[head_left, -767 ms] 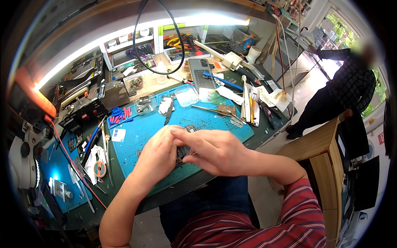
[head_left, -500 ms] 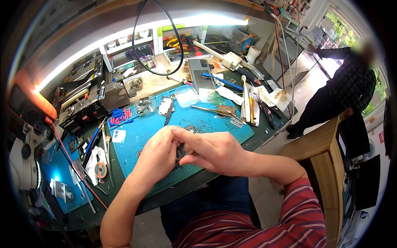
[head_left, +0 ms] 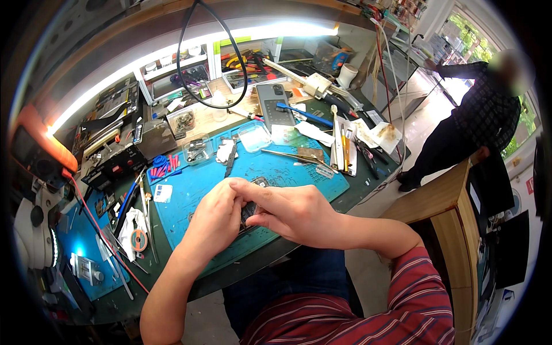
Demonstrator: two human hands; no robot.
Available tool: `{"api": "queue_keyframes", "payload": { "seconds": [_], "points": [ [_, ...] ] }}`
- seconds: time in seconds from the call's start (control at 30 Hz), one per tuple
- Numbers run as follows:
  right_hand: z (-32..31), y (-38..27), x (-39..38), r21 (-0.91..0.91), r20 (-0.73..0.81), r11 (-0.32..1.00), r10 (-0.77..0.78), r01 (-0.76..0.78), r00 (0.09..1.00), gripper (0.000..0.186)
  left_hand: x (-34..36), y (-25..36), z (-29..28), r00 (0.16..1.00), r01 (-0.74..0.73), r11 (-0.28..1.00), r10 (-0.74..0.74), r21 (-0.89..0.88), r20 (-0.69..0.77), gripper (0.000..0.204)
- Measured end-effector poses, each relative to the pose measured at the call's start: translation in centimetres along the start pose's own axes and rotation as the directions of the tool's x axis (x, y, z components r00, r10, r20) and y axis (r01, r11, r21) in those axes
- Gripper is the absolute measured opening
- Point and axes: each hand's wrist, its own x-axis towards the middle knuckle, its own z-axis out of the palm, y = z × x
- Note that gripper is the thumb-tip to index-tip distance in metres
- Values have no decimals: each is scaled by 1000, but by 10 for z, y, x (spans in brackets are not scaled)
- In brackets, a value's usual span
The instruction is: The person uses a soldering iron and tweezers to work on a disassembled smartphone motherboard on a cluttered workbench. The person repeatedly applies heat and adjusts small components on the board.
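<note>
Left hand (head_left: 215,215) + right hand (head_left: 296,210): grip closed together on small dark device (head_left: 248,211) | held just above blue mat (head_left: 190,184) on table | work looks mid-way, device not set down.

Left hand (head_left: 214,221) and right hand (head_left: 293,211) pinching small dark flat device (head_left: 248,211) together, over blue rubber work mat (head_left: 195,181), long metal tweezers (head_left: 287,154) beyond, person in dark clothes (head_left: 471,132) standing far right
</note>
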Motion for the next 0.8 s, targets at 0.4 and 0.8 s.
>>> {"api": "queue_keyframes", "payload": {
  "seconds": [0.4,0.8],
  "points": [
    [-27,11,8,302,35,931,206,-207,978,65,-1,1,3,999,-8,1000,7,-23,-31,23],
    [-21,128,18,279,-429,920,376,-275,821,43,-4,7,12,990,-117,976,128,182,-52,24]
  ]
}}
